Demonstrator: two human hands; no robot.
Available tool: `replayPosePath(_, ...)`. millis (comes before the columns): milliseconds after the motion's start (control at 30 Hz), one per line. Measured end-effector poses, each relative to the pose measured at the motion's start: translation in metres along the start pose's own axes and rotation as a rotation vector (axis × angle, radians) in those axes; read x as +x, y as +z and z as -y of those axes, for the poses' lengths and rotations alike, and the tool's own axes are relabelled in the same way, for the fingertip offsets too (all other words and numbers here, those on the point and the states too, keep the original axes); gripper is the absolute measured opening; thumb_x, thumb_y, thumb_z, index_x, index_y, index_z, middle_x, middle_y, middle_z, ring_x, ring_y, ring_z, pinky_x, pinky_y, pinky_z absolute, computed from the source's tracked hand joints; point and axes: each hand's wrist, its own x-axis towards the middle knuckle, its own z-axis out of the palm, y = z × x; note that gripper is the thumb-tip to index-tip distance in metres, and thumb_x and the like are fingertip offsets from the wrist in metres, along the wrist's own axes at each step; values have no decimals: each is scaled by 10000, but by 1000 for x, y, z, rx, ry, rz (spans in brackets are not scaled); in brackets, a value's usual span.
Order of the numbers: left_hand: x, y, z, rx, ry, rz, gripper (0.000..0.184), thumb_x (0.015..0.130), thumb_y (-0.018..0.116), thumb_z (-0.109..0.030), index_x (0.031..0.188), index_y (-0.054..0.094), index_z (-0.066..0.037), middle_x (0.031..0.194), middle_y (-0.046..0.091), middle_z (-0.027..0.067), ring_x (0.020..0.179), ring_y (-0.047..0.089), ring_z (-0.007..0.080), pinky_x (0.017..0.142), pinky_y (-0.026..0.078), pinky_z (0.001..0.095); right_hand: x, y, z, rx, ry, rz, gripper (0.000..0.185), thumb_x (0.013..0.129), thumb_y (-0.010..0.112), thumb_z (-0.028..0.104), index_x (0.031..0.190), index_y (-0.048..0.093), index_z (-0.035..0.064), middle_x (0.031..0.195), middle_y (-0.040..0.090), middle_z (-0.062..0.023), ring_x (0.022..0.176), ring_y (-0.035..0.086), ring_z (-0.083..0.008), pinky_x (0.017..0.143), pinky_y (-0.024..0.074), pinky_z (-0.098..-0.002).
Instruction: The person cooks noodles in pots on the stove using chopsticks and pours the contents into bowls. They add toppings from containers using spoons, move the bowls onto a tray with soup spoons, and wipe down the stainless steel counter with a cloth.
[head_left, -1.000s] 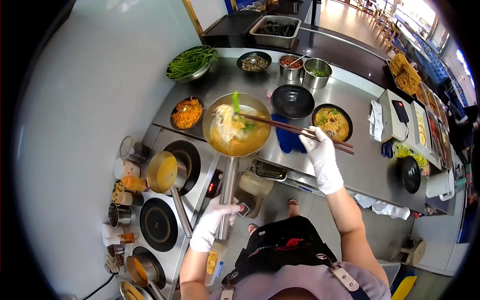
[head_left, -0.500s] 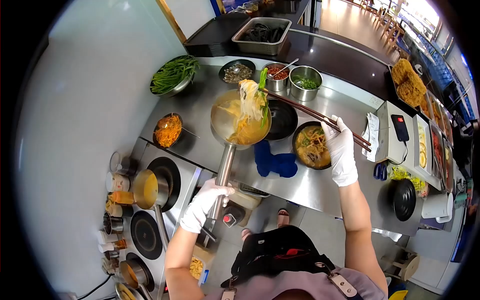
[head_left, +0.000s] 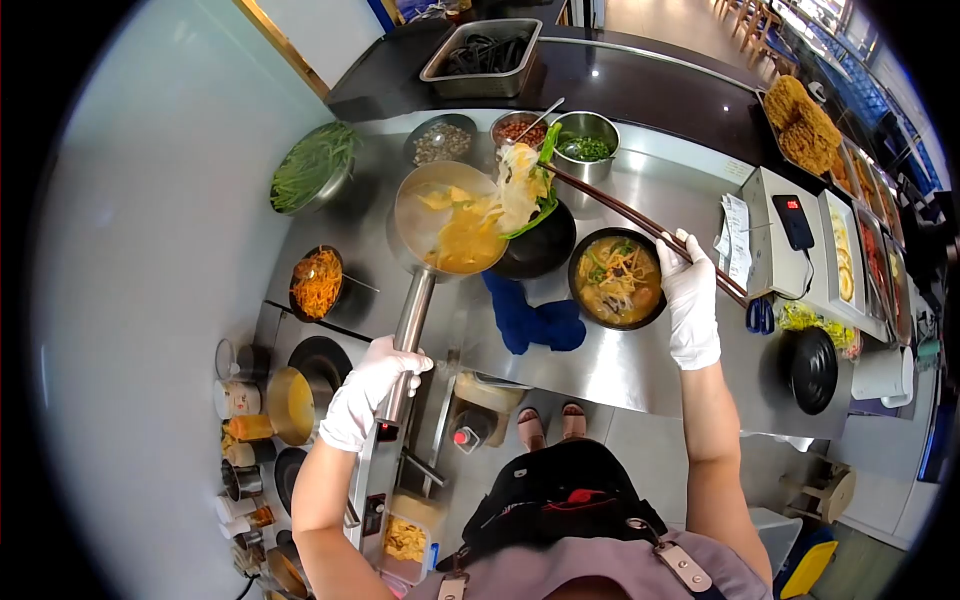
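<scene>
My left hand (head_left: 375, 388), in a white glove, is closed around the long handle of a metal saucepan (head_left: 414, 312). Yellowish broth with noodles and egg-like pieces (head_left: 462, 238) lies inside the pan. My right hand (head_left: 690, 300), also gloved, grips a pair of dark chopsticks (head_left: 618, 207). Their tips hold a clump of pale noodles (head_left: 517, 188) and a long green leaf (head_left: 548, 185) at the pan's right rim, partly over a black bowl (head_left: 556, 252). Nearer my right hand, another black bowl (head_left: 625, 325) contains noodle soup with toppings.
A folded blue cloth (head_left: 532, 320) lies between pan and soup bowl. Behind stand metal pots of chopped greens (head_left: 586, 148) and red bits (head_left: 518, 130). To the left are shredded carrot (head_left: 318, 283), a bowl of green stalks (head_left: 314, 165) and the stove. A printer-like box (head_left: 778, 230) stands right.
The noodles and leaf have shifted from above the pan to its right rim, near the black bowl. My left hand still holds the pan. The camera view has moved slightly.
</scene>
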Motion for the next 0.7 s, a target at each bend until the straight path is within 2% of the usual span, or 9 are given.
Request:
replayPosePath(200, 1, -6, -15, 141, 31, 4, 115, 787, 676, -53, 809, 569, -17, 651, 553, 51, 528, 537, 147, 486, 458, 300, 2, -26, -3, 6, -28, -108, 163, 982, 500, 110, 1032, 542, -40, 1014, 597, -140, 988, 625, -320, 924, 551, -449)
replayPosePath(467, 7, -6, -25, 134, 17, -9, 131, 771, 686, -27, 812, 562, -17, 660, 558, 48, 520, 535, 141, 468, 450, 292, 0, -37, -9, -57, -85, -98, 187, 984, 505, 140, 1032, 557, -32, 993, 619, -166, 938, 646, -321, 865, 576, -442)
replayPosePath(600, 10, -7, -25, 125, 5, -5, 150, 766, 690, -11, 823, 552, -15, 674, 561, 47, 524, 537, 137, 469, 449, 285, -14, -23, -23, -245, -212, -17, 196, 990, 504, 154, 1025, 582, -23, 968, 642, -176, 887, 665, -284, 794, 596, -401)
replayPosePath(700, 9, -6, -27, 117, -10, -26, 162, 767, 692, -10, 834, 545, -14, 682, 559, 46, 524, 535, 134, 469, 450, 285, -40, -1, -42, -616, -438, 192, 243, 992, 529, 179, 999, 612, -49, 999, 647, -136, 893, 670, -232, 766, 590, -323)
